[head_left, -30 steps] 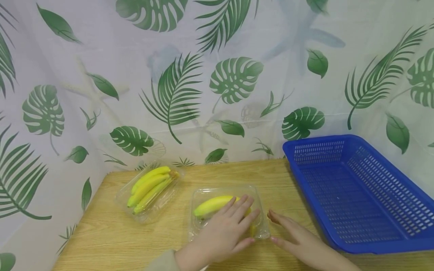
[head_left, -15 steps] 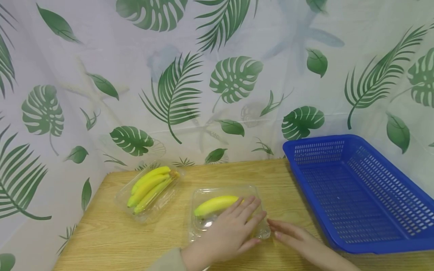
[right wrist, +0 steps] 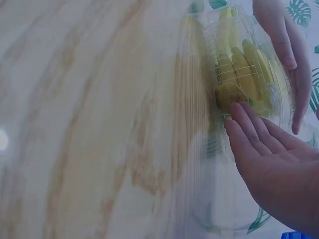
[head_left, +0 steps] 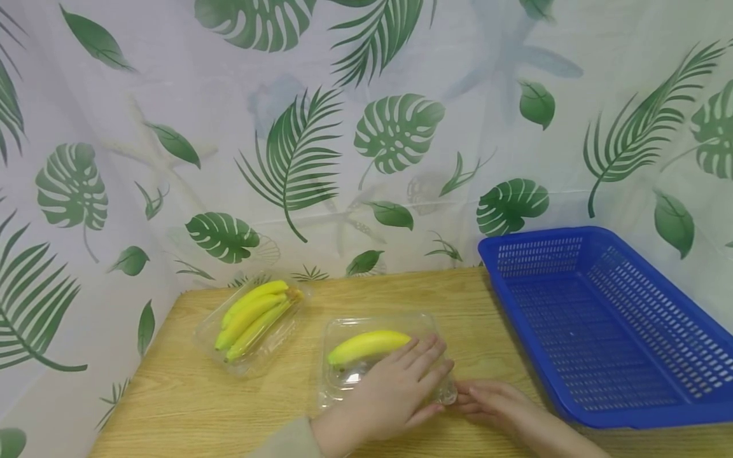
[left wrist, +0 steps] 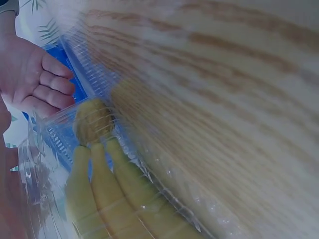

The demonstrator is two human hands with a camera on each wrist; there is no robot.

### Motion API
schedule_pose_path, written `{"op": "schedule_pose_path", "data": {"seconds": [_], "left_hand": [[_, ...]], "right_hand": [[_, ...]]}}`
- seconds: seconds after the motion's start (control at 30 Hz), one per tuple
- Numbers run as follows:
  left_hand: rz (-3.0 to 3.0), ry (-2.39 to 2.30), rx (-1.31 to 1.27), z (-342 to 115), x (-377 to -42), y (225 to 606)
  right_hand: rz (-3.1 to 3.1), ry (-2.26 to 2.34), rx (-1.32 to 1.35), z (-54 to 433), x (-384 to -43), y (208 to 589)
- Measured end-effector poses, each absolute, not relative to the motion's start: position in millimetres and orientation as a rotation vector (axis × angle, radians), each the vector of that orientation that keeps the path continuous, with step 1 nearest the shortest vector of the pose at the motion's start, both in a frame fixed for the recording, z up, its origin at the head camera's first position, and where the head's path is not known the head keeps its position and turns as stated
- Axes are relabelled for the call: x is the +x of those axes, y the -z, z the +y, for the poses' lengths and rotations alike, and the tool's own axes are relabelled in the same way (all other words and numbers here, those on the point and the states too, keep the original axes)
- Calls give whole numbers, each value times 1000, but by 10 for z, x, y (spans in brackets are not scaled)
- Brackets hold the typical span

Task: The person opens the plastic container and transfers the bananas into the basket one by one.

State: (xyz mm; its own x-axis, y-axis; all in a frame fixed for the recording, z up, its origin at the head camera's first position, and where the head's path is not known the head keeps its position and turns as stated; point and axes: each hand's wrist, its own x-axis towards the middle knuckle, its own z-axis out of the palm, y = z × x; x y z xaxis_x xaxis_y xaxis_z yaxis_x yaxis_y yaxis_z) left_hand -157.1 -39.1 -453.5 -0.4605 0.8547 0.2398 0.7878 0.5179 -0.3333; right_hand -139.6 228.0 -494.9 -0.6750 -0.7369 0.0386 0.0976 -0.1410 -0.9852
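Held the left hand [head_left: 395, 391] with straight, slightly spread fingers over a clear plastic clamshell [head_left: 335, 385] of bananas [head_left: 366, 346], lying on the desk [head_left: 229, 407]. Had the right hand [head_left: 495, 404] with loosely extended fingers at the clamshell's near right corner, but could not tell surely about touching.

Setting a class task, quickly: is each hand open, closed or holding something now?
Left hand: open, resting on the clear container.
Right hand: open, at the container's side.

Bananas [head_left: 254, 321] in containers [head_left: 351, 378] — left and centre, basket [head_left: 572, 346] at right
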Motion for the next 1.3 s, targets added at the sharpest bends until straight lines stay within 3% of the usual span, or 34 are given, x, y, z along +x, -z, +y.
{"op": "schedule_pose_path", "data": {"seconds": [0.47, 1.3], "left_hand": [[-2384, -280, -1393, -388, -1574, 4541], [-2347, -372, -1445, -358, -1624, 4434]], "right_hand": [[963, 1994, -473, 2312, -1389, 4898], [911, 2025, -302, 2284, -1384, 4903]]}}
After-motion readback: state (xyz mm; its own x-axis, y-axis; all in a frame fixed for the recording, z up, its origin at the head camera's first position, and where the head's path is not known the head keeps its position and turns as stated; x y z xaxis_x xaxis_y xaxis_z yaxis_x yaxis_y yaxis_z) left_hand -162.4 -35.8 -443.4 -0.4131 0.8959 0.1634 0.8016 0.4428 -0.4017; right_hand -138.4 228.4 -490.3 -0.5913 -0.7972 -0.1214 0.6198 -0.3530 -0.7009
